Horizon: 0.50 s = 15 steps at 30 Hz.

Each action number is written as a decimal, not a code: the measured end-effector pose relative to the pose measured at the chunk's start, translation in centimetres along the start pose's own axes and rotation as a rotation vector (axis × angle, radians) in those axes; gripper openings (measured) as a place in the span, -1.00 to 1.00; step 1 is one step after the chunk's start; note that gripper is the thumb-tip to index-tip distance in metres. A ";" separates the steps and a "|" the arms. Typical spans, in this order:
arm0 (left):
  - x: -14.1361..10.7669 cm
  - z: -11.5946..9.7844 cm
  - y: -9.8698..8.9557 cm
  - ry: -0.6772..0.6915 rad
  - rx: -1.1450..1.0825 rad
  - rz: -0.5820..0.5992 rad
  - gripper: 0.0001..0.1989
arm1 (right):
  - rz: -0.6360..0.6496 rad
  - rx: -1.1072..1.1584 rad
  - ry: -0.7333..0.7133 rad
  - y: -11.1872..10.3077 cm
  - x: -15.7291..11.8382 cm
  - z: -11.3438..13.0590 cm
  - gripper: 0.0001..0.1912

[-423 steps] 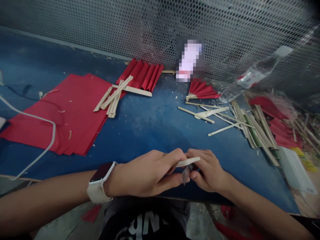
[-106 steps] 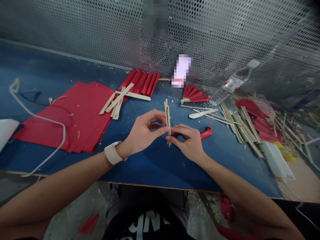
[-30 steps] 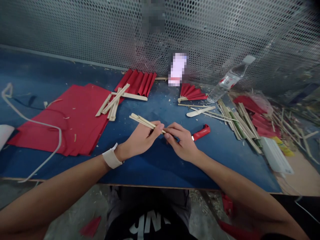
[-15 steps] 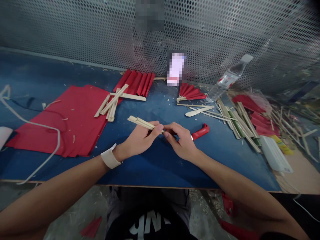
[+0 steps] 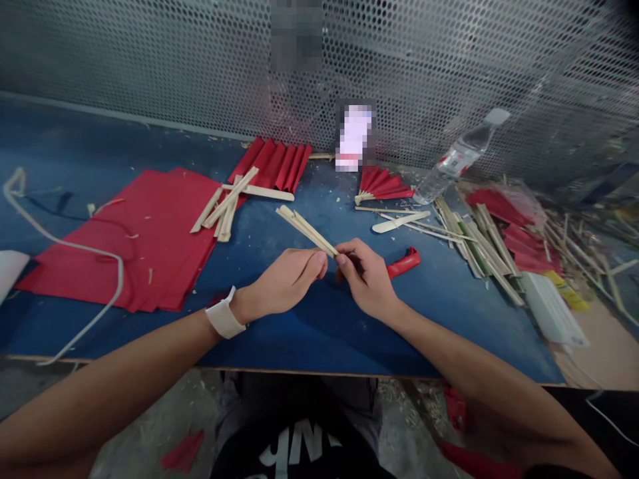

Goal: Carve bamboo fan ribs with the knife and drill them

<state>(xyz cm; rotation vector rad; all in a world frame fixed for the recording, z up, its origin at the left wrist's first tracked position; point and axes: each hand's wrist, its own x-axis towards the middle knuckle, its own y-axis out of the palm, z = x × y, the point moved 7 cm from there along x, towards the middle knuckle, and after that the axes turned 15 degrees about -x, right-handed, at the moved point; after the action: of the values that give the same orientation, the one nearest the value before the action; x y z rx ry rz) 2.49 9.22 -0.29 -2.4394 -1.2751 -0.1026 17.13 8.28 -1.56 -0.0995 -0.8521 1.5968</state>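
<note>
A small bundle of bamboo strips (image 5: 308,231) points up and to the left above the table, its near end pinched between the thumb and fingers of my right hand (image 5: 367,276). Just left of that end, my left hand (image 5: 287,279) is closed, thumb pressed to the curled fingers. Whatever it may pinch is too small to make out. Behind my right hand lies a red-handled tool (image 5: 405,263), partly covered. More bamboo strips (image 5: 230,206) rest crossed on red paper sheets (image 5: 134,239) to the left.
Pleated red paper (image 5: 277,163) and a small red folded fan (image 5: 383,185) lie at the back. A flat bamboo blade (image 5: 399,222), a plastic bottle (image 5: 456,159) and split bamboo pieces (image 5: 479,246) are to the right. A white cable (image 5: 74,243) crosses the left side.
My left hand has let go of the bamboo strips and drawn slightly back. The bundle, now held by my right hand alone, has swung more upright.
</note>
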 end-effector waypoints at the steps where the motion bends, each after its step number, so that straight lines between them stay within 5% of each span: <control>1: 0.1 -0.1 0.0 0.013 0.026 0.007 -0.56 | 0.001 0.011 0.006 0.0 0.0 -0.1 -0.79; 15: 0.4 0.2 0.3 0.099 0.112 0.007 -0.65 | 0.019 0.067 0.031 0.3 0.0 -0.4 -0.76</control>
<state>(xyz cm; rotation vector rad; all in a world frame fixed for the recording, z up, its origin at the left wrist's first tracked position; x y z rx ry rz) 2.93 9.42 -0.43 -2.3138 -1.1970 -0.1437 17.08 8.45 -2.04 -0.0847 -0.7749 1.6362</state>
